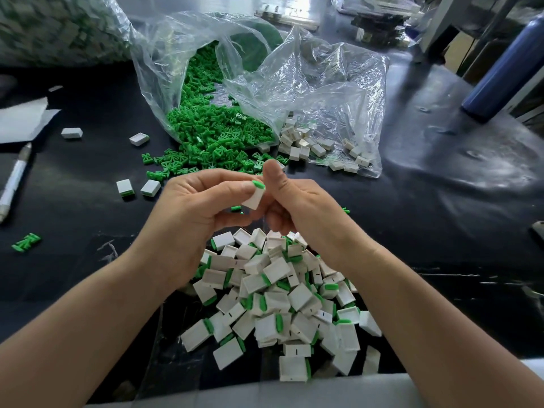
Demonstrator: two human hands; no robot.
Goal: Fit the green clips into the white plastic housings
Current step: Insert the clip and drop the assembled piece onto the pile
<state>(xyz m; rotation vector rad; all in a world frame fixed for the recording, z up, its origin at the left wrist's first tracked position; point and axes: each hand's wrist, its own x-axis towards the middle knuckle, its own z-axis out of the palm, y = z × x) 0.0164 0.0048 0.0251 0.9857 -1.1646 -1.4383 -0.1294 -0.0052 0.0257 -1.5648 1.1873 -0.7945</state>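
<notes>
1. Directly below both hands, a pile of finished housings point(279, 304) covers the desk point(88, 187).
2. The left hand point(200, 201) pinches a white housing point(253, 198); the right hand point(297, 201) pinches it too, thumb against the green clip point(259, 184).
3. Seating looks underway; next, press the clip flush.
4. Beyond the hands, loose clips point(217, 134) spill from a plastic bag point(323, 83), crowding any reach for a single one.
</notes>
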